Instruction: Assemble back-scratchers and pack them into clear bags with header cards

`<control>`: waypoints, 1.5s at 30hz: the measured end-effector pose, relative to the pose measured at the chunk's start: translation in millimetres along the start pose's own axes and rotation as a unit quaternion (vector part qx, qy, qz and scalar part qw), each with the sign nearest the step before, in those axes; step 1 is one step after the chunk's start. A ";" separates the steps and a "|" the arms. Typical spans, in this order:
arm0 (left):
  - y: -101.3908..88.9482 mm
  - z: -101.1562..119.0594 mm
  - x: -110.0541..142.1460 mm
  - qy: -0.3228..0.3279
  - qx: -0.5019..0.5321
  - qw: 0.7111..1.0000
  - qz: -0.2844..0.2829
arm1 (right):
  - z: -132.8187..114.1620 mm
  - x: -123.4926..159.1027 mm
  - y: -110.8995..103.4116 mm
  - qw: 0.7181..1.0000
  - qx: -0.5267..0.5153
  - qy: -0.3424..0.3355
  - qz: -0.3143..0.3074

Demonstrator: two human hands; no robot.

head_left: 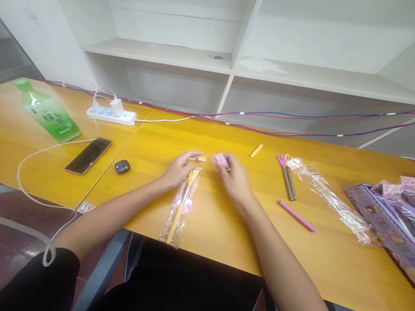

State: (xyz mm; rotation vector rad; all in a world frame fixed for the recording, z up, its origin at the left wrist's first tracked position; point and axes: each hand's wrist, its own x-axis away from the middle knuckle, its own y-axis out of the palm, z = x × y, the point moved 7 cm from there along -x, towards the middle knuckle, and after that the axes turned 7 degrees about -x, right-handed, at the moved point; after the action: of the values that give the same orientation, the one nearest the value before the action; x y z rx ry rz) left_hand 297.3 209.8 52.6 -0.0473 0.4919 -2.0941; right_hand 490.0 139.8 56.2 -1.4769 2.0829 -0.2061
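Observation:
My left hand (180, 168) pinches the top end of a clear plastic bag (192, 186). Inside that bag lies a yellow back scratcher (177, 217), claw end toward the shelf, with a pinkish patch around its middle. A small pink card (221, 160) is gripped between the thumb and fingers of my right hand (234, 176), just right of the bag's top and apart from it. Farther right, pink claw heads on metal rods (288, 180) rest on the table. Below them lies a pink tube handle (297, 216). A short yellow stick (256, 151) sits beyond my right hand.
Clear plastic sleeves (332, 201) lie at right beside a purple printed package (370, 216) holding wrapped items. At left are a green bottle (48, 113), a phone (89, 156), an earbud case (122, 166) and a power strip (111, 115). Cables run along the back edge.

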 end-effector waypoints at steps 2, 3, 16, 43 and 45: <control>2.1 0.7 1.2 -0.003 0.002 1.000 -0.014 | -3.2 -0.9 -4.1 0.999 -0.026 -0.002 0.026; 3.5 1.0 2.0 -0.006 0.006 1.000 -0.023 | -6.1 -1.1 -5.3 0.999 -0.039 -0.008 0.035; 11.5 10.0 3.3 0.012 0.104 0.992 -0.074 | -11.1 -0.6 -5.6 0.983 -0.157 -0.032 0.089; 25.2 -1.7 3.7 -0.035 0.268 0.953 -0.135 | -34.9 5.6 3.8 0.988 -0.003 -0.157 0.002; 24.4 0.4 4.0 -0.040 0.281 0.950 -0.133 | -34.2 6.0 5.1 0.988 -0.007 -0.156 -0.005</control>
State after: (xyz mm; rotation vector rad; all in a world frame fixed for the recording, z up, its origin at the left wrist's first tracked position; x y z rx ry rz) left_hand 314.8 194.9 43.5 0.1408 -0.1833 -2.4135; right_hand 466.4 129.6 80.0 -1.4265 1.8282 0.0357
